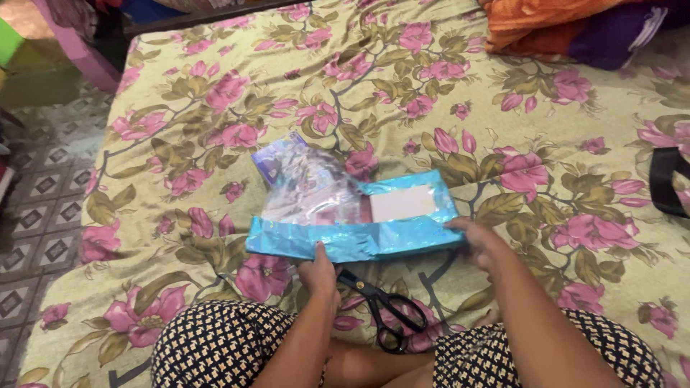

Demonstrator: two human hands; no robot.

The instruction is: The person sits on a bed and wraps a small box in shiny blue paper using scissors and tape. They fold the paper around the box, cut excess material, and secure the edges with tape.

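Nearest of all, a pair of black scissors lies on the bed between the person's knees, blades closed and pointing toward 10 o'clock, handles toward 5 o'clock. Neither hand touches it.

Just beyond, the left hand presses on the near edge of a flat parcel in shiny blue wrapping paper, roughly at the middle of that edge; its fingers seem curled down onto the folded flap, though whether they pinch the paper or only hold it flat I cannot tell. The right hand sits at the parcel's 3 o'clock end, fingers bent and resting on the corner of the wrap (closed onto it or merely pressing, again not clear).

The parcel's long axis runs from 9 o'clock to 3 o'clock, tipped slightly up at the right. It lies at 12 o'clock from the left hand and at 9 o'clock from the right, so both hands are on it; the left is the nearer to the scissors.

Farther on, the wrap stands open over a white card, and a crumpled clear plastic bag spills out toward 11 o'clock. At the far right corner of the bed lies a heap of orange and purple cloth.
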